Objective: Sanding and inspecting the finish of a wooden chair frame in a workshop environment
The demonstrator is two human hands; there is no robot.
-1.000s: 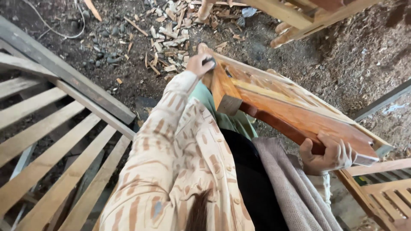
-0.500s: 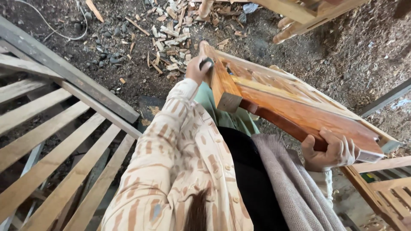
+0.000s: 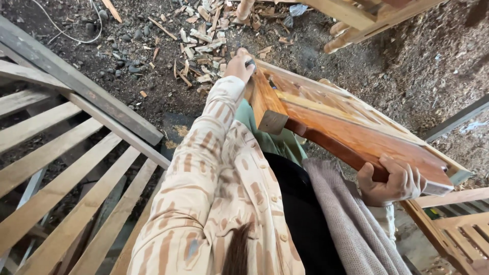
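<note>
Reddish wooden frame (image 3: pixel 356 130) | left grip (image 3: pixel 238 65) clamps small dark block on far rail | right grip (image 3: pixel 392 183) clamps near rail

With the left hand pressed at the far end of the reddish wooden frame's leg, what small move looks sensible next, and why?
Probably draw the left hand back along the leg toward the body. It presses a small dark pad, likely an abrasive, at the far end, while the right hand has a grip on the reddish wooden frame, steadying it.
</note>
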